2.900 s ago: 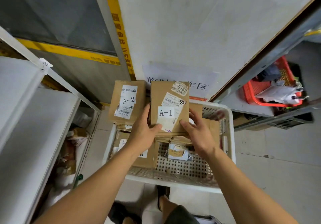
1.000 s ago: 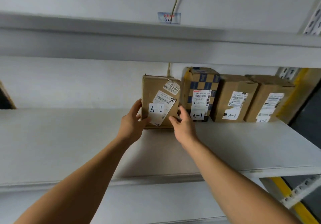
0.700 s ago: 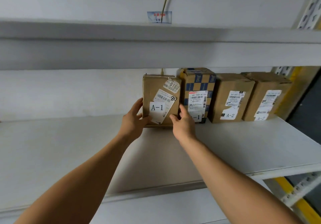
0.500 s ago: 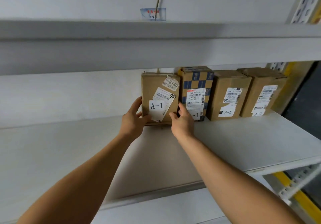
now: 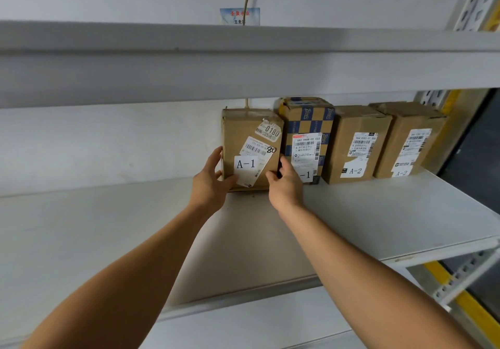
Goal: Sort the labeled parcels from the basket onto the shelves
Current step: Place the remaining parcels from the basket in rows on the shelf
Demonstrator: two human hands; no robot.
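A-1 parcel (image 5: 250,149) is pinched upright on the shelf (image 5: 378,218) between left hand (image 5: 209,183) and right hand (image 5: 284,186); stiff cardboard, judged light, best gripped at side edges.

A parcel storeroom: white metal shelves (image 5: 378,226) hold labelled cardboard parcels (image 5: 354,145)

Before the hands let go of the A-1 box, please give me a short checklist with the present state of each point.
1. A-1 box stands on the shelf: ok.
2. Neighbour is the checkered box, label ending "-1": ok, same group.
3. A-1 label faces outward, readable: ok.
4. Left hand and right hand grip both lower sides: ok.
5. Box pushed fully back to the wall: cannot tell.
6. A-2 boxes upright, undisturbed: ok.
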